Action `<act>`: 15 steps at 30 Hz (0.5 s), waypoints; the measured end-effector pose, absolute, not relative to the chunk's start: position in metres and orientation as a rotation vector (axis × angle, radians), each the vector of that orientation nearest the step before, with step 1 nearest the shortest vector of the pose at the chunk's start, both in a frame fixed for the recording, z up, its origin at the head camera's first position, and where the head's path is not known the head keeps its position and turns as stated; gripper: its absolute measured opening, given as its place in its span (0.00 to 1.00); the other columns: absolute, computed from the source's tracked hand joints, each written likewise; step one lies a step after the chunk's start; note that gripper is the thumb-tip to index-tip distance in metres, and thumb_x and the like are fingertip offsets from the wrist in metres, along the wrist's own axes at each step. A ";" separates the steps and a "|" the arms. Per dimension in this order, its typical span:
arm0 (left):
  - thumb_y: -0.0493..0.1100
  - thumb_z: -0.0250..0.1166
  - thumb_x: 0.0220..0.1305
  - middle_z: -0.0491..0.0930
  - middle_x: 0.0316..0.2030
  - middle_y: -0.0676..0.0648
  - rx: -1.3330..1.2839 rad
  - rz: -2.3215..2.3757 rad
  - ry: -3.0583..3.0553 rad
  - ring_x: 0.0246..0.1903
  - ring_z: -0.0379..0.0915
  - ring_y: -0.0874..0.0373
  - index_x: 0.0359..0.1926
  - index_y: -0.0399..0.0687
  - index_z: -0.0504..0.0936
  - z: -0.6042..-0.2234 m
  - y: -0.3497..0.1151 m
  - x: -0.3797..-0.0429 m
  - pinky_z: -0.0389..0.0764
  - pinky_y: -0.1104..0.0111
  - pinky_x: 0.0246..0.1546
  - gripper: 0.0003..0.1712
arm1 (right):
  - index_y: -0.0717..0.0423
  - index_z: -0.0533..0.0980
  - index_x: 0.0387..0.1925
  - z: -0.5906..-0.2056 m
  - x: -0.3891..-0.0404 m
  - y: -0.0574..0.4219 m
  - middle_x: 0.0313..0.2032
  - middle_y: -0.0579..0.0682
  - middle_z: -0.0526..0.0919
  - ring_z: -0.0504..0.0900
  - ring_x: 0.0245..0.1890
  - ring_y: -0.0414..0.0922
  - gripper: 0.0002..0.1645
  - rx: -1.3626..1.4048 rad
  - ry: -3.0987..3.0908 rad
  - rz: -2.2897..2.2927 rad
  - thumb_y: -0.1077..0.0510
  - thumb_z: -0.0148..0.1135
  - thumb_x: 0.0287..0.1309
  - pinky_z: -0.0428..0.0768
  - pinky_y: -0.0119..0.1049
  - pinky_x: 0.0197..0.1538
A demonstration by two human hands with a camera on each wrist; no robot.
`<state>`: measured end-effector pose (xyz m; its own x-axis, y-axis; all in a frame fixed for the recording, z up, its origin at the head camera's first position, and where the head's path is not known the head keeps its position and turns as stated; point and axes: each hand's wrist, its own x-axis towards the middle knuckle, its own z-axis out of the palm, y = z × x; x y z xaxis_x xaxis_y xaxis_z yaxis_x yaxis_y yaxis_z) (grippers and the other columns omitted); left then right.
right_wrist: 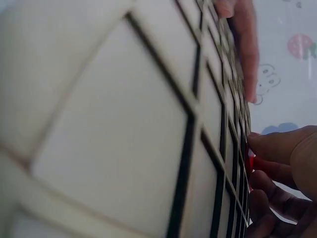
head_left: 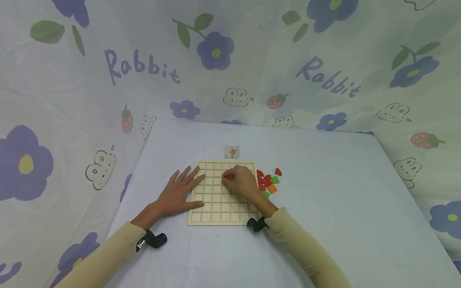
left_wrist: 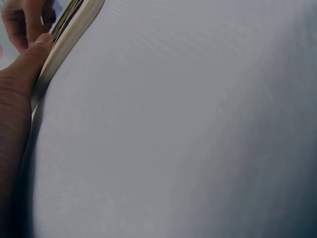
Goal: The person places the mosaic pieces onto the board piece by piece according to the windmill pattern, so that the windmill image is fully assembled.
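A light wooden grid board (head_left: 217, 207) lies on the white table. My left hand (head_left: 178, 194) is spread with straight fingers over its left edge; in the left wrist view the thumb (left_wrist: 37, 52) lies along the board's rim. Over the upper middle cells, my right hand (head_left: 242, 182) pinches a small red piece (head_left: 225, 175) with thumb and fingers. That red piece shows only as a sliver in the right wrist view, low against the board, its shape mostly hidden. Just beyond the board lies a small card (head_left: 231, 152) with a red pinwheel-like pattern on a grid.
Right of the board is a loose cluster of red quarter-round pieces (head_left: 261, 186), with green squares (head_left: 275, 180) and an orange square (head_left: 272, 188). One red piece (head_left: 278, 172) lies a little apart. A patterned curtain (head_left: 252, 72) hangs behind the table.
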<state>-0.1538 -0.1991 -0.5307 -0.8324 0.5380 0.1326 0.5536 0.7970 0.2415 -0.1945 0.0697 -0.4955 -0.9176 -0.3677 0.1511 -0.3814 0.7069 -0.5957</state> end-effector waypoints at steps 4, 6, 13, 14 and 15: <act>0.82 0.51 0.56 0.44 0.77 0.48 -0.895 -0.418 -2.921 0.75 0.35 0.43 0.77 0.60 0.54 -0.531 -0.199 -0.154 0.37 0.43 0.70 0.55 | 0.49 0.87 0.31 -0.496 -0.192 0.070 0.27 0.38 0.79 0.75 0.27 0.35 0.06 0.621 -2.901 0.920 0.51 0.71 0.57 0.75 0.30 0.26; 0.82 0.50 0.56 0.44 0.77 0.48 -0.897 -0.414 -2.920 0.75 0.35 0.43 0.77 0.60 0.54 -0.531 -0.199 -0.154 0.37 0.43 0.70 0.55 | 0.50 0.87 0.31 -0.495 -0.191 0.070 0.26 0.39 0.79 0.75 0.26 0.35 0.07 0.614 -2.898 0.918 0.51 0.70 0.57 0.74 0.30 0.25; 0.81 0.51 0.57 0.45 0.77 0.47 -0.899 -0.415 -2.904 0.75 0.36 0.42 0.77 0.58 0.56 -0.530 -0.200 -0.153 0.38 0.42 0.69 0.54 | 0.49 0.85 0.25 -0.491 -0.192 0.068 0.24 0.38 0.79 0.74 0.22 0.34 0.08 0.633 -2.919 0.877 0.52 0.70 0.57 0.73 0.29 0.21; 0.81 0.51 0.57 0.46 0.77 0.47 -0.899 -0.409 -2.904 0.75 0.36 0.42 0.77 0.58 0.56 -0.530 -0.200 -0.153 0.38 0.42 0.69 0.54 | 0.48 0.85 0.24 -0.490 -0.193 0.067 0.24 0.38 0.79 0.74 0.21 0.34 0.08 0.636 -2.927 0.861 0.52 0.70 0.57 0.72 0.29 0.20; 0.81 0.51 0.57 0.46 0.77 0.47 -0.900 -0.406 -2.904 0.74 0.37 0.42 0.77 0.58 0.56 -0.530 -0.200 -0.153 0.39 0.41 0.69 0.54 | 0.48 0.84 0.24 -0.489 -0.194 0.067 0.23 0.38 0.79 0.73 0.20 0.34 0.09 0.638 -2.939 0.839 0.52 0.70 0.57 0.72 0.28 0.19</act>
